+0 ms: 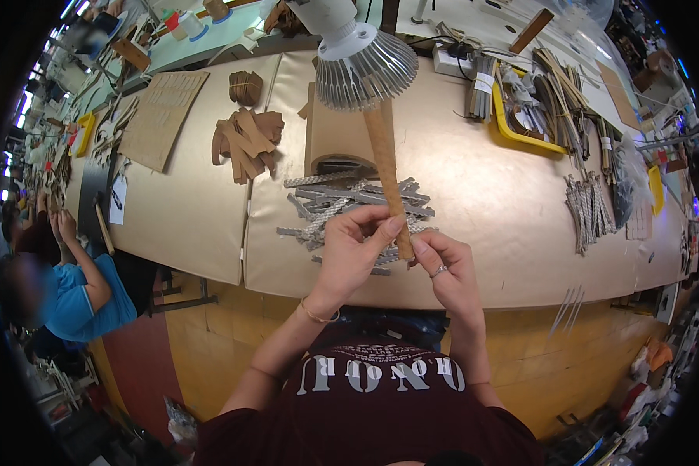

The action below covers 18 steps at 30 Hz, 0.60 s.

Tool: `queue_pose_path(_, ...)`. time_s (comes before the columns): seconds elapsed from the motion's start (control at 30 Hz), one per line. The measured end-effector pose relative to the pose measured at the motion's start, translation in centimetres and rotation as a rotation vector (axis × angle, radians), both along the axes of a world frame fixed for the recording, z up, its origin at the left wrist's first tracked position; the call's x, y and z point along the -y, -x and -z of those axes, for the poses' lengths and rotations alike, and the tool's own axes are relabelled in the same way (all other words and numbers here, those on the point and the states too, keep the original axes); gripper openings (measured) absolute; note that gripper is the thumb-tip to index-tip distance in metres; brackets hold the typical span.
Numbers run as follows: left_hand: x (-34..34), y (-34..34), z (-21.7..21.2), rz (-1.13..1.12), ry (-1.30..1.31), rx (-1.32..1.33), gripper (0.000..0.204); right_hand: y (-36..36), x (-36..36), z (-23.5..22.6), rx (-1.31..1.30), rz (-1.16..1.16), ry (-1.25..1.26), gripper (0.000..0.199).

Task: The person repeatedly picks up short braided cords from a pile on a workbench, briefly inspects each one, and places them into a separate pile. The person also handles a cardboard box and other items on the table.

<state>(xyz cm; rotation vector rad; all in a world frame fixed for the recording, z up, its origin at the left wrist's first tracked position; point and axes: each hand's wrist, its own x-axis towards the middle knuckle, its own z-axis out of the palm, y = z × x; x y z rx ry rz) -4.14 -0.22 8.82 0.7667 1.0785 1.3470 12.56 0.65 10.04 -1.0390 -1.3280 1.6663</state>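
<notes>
A long, narrow tan strip [384, 155], which looks like leather, runs from under the lamp down to my fingers. My left hand [355, 247] pinches it between thumb and forefinger just above its near end. At that near end, the thumb and fingers of my right hand [450, 272] are closed on the strip's corner. Beneath and beyond my hands lies a loose pile of grey and braided straps [318, 203]. Behind the pile stands a tan, curved block [343, 140] with a dark opening facing me.
A finned lamp [367, 66] hangs low over the table [474, 210]. Brown strips [247, 144] and a bundled roll [245, 88] lie left. At right are a yellow tray [520, 140] and braided straps [590, 210]. A co-worker in blue [93, 295] sits at far left.
</notes>
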Motion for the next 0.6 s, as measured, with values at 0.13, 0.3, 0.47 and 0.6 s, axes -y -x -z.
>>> queue_pose_path(0.13, -0.7, -0.2, 0.0, -0.04, -0.013, 0.0, 0.019, -0.4, -0.6, 0.1, -0.015, -0.023, 0.042, 0.022)
queue_pose_path(0.3, -2.0, -0.8, -0.1, -0.126, -0.025, -0.078, 0.017, -1.3, -1.2, 0.4, -0.022, -0.024, 0.05, 0.021)
queue_pose_path(0.47, -3.2, -2.3, -0.2, -0.149, 0.006, -0.134, 0.016, -2.6, -2.1, 1.1, 0.036, -0.017, -0.106, 0.016)
queue_pose_path(0.6, -4.3, -4.1, -0.2, -0.152, 0.02, -0.141, 0.016, -4.2, -3.0, 1.2, 0.078, 0.015, -0.18, 0.014)
